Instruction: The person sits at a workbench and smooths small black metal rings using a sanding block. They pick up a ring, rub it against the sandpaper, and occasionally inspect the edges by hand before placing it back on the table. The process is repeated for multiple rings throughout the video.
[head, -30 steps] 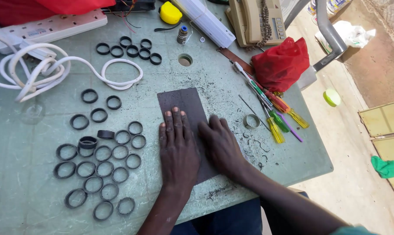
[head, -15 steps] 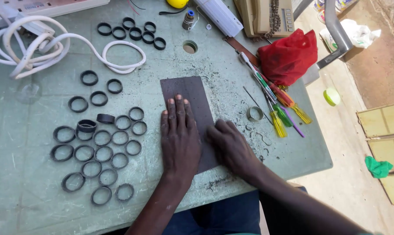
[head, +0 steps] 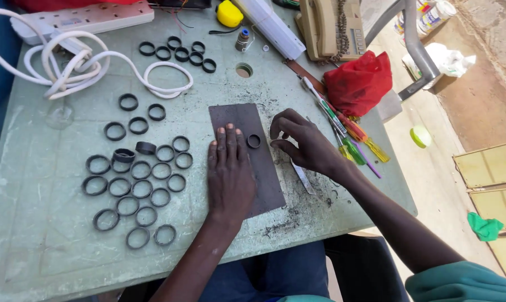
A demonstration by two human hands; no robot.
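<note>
My left hand point(head: 229, 170) lies flat, fingers together, on a dark rectangular sheet point(head: 237, 118) in the middle of the pale green table point(head: 51, 246). One black ring point(head: 254, 141) lies on the sheet just right of my fingertips. My right hand point(head: 303, 142) hovers beside that ring with curled fingers, apart from it and holding nothing that I can see. Several more black rings point(head: 141, 184) are spread over the table to the left of the sheet.
A coiled white cable point(head: 91, 70) and a power strip point(head: 85, 17) lie far left. More rings point(head: 177, 51) sit at the back. Screwdrivers point(head: 348, 140), a red bag point(head: 359, 81), a telephone point(head: 328, 25) and a thin metal blade point(head: 304, 178) lie on the right. The table edge runs close right.
My right hand came off the sheet and moved up and right. A black ring now lies on the sheet where none showed before. The left hand stays flat.
</note>
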